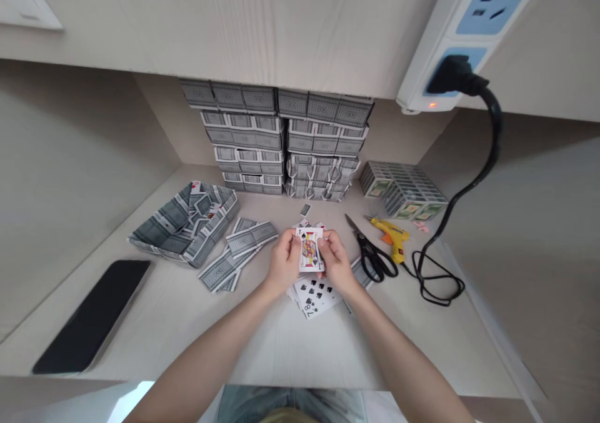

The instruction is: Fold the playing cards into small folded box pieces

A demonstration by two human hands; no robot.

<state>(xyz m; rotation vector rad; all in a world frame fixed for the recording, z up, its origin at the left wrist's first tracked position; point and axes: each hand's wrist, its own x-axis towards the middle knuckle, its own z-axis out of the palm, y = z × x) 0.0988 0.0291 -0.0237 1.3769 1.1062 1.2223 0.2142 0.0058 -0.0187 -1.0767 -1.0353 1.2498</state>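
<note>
A jack playing card (pixel 310 250) stands face up between both hands above the desk. My left hand (pixel 282 261) pinches its left edge and my right hand (pixel 336 260) pinches its right edge. Under the hands lies a loose pile of face-up spade cards (pixel 315 294). A few small card pieces (pixel 305 210) lie just beyond.
Folded card trays (pixel 186 224) and flat card strips (pixel 237 252) lie to the left. Stacks of card boxes (pixel 281 142) stand at the back wall. Scissors (pixel 371 253), a yellow glue gun (pixel 392 237) with black cable (pixel 438 285), a boxed tray (pixel 403 190) sit right. A black phone (pixel 94 313) lies at the left.
</note>
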